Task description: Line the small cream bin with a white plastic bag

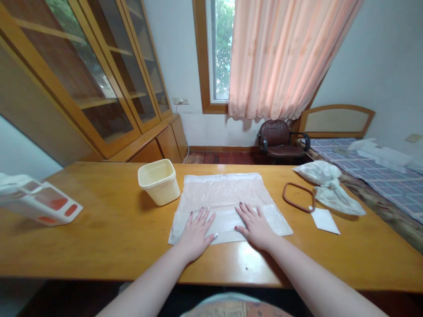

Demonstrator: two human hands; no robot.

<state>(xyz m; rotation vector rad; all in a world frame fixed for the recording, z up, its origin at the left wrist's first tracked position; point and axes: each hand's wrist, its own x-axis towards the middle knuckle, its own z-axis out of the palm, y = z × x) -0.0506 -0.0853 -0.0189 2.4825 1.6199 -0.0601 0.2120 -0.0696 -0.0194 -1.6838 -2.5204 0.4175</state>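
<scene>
Translucent plastic bag (222,193), thin and crinkled, pale pink with a whitish folded lower band, lies flat at the middle of the tabletop (99,229), near its front edge. Left hand (195,232) rests palm down on the folded band, fingers extended and spread, gripping nothing. Right hand (254,225) lies likewise just beside it, flat and released, forearm straight. Cream plastic bin (159,181), rounded-rectangular, stands upright just left of the bag. Brown ring frame (298,197), white paper square (324,220) and crumpled white bags (327,185) lie to the right. Glossy orange-brown wood surface.
</scene>
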